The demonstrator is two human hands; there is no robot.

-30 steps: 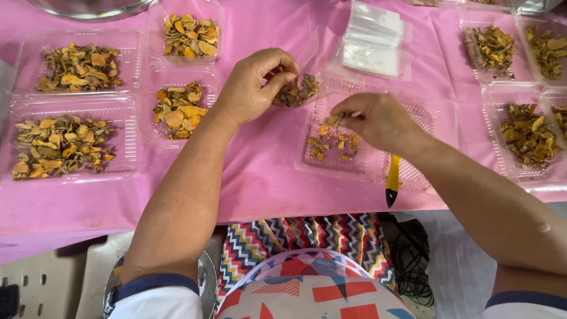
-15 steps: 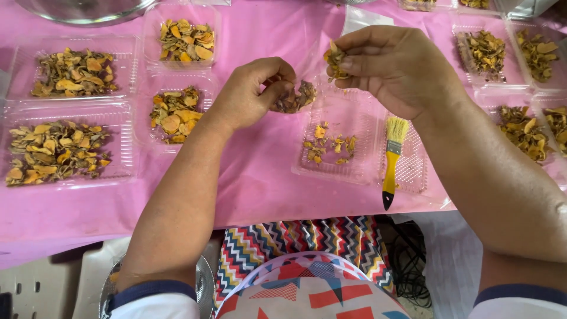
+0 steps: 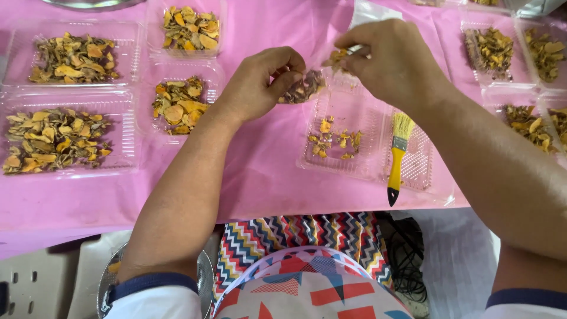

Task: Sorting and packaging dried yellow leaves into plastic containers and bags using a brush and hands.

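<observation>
My left hand (image 3: 260,85) is closed around a small clump of dried pieces (image 3: 304,87), while my right hand (image 3: 393,59) pinches a yellow slice (image 3: 338,57) picked off it. I'm mid-sorting; next, I judge, comes a careful drop into the clear tray (image 3: 360,118).

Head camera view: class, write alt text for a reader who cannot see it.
The left hand and right hand pinch dried yellow slices above a clear plastic tray on a pink tablecloth. A yellow-handled brush lies in the tray.

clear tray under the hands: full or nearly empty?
Nearly empty. The clear tray holds only a few scattered yellow dried pieces on its ridged floor, with a yellow-handled brush lying across its right side.
</observation>
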